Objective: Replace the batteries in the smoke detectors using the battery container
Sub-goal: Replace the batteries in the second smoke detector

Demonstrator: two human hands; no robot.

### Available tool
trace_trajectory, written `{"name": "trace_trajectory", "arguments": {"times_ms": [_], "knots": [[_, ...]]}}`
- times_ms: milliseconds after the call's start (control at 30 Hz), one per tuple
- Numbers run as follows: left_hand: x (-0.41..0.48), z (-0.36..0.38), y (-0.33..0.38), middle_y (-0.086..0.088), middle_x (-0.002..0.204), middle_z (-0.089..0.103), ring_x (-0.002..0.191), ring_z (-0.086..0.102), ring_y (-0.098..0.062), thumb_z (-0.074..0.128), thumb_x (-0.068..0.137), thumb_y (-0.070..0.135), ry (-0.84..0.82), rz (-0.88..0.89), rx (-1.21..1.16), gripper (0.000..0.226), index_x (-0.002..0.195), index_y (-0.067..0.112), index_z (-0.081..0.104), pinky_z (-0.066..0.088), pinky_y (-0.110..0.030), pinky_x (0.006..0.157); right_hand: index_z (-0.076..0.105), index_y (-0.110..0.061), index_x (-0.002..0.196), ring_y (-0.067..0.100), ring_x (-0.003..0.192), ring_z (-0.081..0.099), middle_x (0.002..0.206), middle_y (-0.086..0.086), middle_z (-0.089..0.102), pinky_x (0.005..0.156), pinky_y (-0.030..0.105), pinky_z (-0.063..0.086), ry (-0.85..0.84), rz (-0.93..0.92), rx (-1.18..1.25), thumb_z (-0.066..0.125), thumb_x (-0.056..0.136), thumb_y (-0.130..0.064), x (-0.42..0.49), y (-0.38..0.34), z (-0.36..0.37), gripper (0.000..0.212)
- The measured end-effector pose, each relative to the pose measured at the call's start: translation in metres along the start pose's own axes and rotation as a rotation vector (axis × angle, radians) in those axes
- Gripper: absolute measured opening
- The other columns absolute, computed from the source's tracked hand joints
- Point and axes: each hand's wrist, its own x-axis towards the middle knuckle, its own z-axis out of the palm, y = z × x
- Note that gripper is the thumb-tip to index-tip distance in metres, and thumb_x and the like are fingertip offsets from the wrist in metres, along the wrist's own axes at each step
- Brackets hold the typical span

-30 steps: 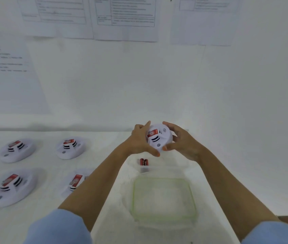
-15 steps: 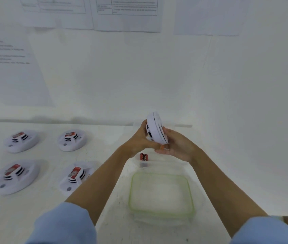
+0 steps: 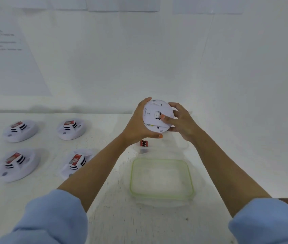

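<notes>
A white round smoke detector [image 3: 152, 118] is held above the table with its flat back facing me. My left hand [image 3: 136, 126] cups its left and lower rim. My right hand [image 3: 182, 123] grips its right side, the thumb pressing near the middle of the back. Just below the hands, red batteries [image 3: 144, 143] stand in a clear battery container [image 3: 180, 148]. Its green-rimmed lid [image 3: 160, 178] lies flat in front of it.
Several more white smoke detectors with red labels lie face up on the left of the white table: two at the back [image 3: 20, 130] [image 3: 71, 128] and two nearer [image 3: 17, 164] [image 3: 77, 162]. A white wall with taped papers [image 3: 7, 55] rises behind.
Both hands have turned the detector over, from its labelled front facing me, through edge-on, to its back facing me. The right thumb now presses on the back.
</notes>
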Motion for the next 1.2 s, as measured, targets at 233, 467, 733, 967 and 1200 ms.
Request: {"name": "trace_trajectory", "arguments": {"times_ms": [233, 467, 733, 967, 1200], "knots": [[-0.001, 0.002, -0.007, 0.021, 0.127, 0.036, 0.118, 0.042, 0.006, 0.087, 0.043, 0.02, 0.012, 0.048, 0.025, 0.11, 0.133, 0.024, 0.024, 0.043, -0.019, 0.099, 0.043, -0.015, 0.126, 0.02, 0.098, 0.059, 0.113, 0.007, 0.056, 0.063, 0.029, 0.059, -0.031, -0.004, -0.056, 0.066, 0.083, -0.015, -0.002, -0.001, -0.002, 0.049], [-0.002, 0.005, -0.007, 0.009, 0.129, 0.043, 0.116, 0.045, 0.004, 0.083, 0.042, 0.032, 0.056, 0.071, -0.02, 0.109, 0.134, 0.019, 0.026, 0.043, -0.015, 0.095, 0.046, -0.019, 0.12, 0.026, 0.107, 0.058, 0.12, 0.012, 0.056, 0.074, 0.039, 0.059, -0.088, -0.007, -0.134, 0.067, 0.082, -0.016, -0.001, -0.007, -0.005, 0.043], [-0.003, 0.003, -0.007, 0.013, 0.124, 0.044, 0.111, 0.046, 0.006, 0.082, 0.041, 0.037, 0.081, 0.101, 0.013, 0.104, 0.13, 0.02, 0.03, 0.044, -0.012, 0.091, 0.049, -0.02, 0.118, 0.023, 0.104, 0.056, 0.115, 0.007, 0.056, 0.073, 0.03, 0.059, -0.096, -0.042, -0.234, 0.067, 0.082, -0.016, -0.001, -0.012, -0.005, 0.041], [-0.007, 0.001, -0.013, 0.02, 0.119, 0.045, 0.107, 0.049, 0.009, 0.082, 0.038, 0.035, 0.141, 0.059, -0.023, 0.103, 0.127, 0.02, 0.032, 0.045, -0.01, 0.083, 0.043, -0.02, 0.131, 0.014, 0.114, 0.038, 0.121, -0.007, 0.035, 0.095, 0.024, 0.034, -0.077, -0.331, -0.738, 0.084, 0.063, -0.023, -0.003, -0.018, -0.003, 0.08], [-0.006, -0.001, -0.01, 0.019, 0.122, 0.044, 0.11, 0.048, 0.009, 0.08, 0.041, 0.03, 0.107, 0.092, -0.051, 0.101, 0.128, 0.019, 0.029, 0.043, -0.009, 0.086, 0.046, -0.015, 0.128, 0.014, 0.108, 0.036, 0.124, 0.0, 0.039, 0.088, 0.024, 0.034, -0.136, -0.475, -1.17, 0.077, 0.065, -0.028, -0.006, -0.031, 0.01, 0.072]]}}
